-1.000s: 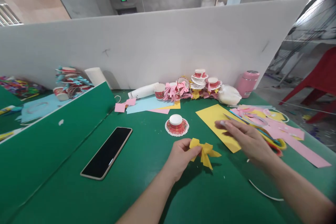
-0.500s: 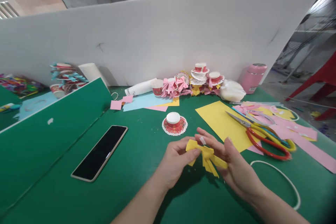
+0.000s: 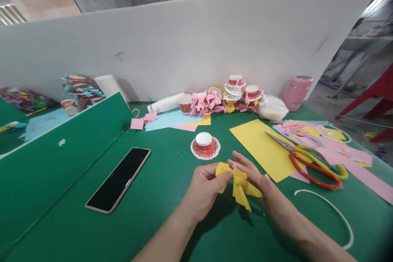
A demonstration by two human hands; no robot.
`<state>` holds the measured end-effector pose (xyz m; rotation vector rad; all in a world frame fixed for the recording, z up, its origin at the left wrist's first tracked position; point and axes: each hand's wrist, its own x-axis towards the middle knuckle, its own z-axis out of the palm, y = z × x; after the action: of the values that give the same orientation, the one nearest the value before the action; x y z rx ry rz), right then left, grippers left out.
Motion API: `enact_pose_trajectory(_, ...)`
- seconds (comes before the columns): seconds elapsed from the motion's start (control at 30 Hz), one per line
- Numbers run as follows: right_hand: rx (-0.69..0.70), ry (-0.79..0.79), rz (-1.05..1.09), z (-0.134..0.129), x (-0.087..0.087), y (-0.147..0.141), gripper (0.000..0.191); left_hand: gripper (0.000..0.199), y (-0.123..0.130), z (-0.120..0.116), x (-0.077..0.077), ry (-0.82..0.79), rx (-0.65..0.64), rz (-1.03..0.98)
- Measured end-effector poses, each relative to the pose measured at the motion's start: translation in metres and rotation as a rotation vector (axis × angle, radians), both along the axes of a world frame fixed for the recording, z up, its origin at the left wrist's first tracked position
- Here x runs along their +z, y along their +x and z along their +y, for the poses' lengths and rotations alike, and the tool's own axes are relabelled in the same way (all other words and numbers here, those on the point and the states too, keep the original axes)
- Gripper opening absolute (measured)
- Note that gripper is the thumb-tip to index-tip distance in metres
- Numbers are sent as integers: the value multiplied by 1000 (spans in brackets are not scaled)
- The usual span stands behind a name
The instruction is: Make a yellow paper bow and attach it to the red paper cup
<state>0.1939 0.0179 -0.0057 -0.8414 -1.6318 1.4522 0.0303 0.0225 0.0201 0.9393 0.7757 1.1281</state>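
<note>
Between the thumb and fingers of my left hand [image 3: 206, 190] is a yellow paper bow [image 3: 239, 178], gripped by its left loop. Its tails hang down over the table. My right hand [image 3: 260, 186] lies against the bow's back and right side, fingers stretched out and thumb apart. A small whitish piece of tape [image 3: 234, 167] shows at the bow's top edge, by the right fingertips. Beyond the hands stands a little hat made from a red and white paper cup [image 3: 204, 141], with a fringed brim.
Scissors [image 3: 307, 159] with red and yellow handles lie right, on yellow paper [image 3: 258, 143] and pink scraps [image 3: 353, 155]. A phone [image 3: 119, 180] lies left. Finished cup hats [image 3: 235, 86], pink bows [image 3: 204, 102] and a pink bottle [image 3: 297, 92] line the white partition [image 3: 184, 49].
The tape on my right fingers has come down against the back of the bow. The bow has tilted slightly and shifted a little left; my left hand keeps its grip.
</note>
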Motion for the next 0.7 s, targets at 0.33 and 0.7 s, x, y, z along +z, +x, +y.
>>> enact_pose_trajectory(0.33,-111,370,-160,3,9,3,41,13,-4,-1,-3,-101,-46,-129)
enact_pose_trajectory(0.7,-200,498,-196,4,11,2,36,15,-5,-1,-3,-101,-96,-145)
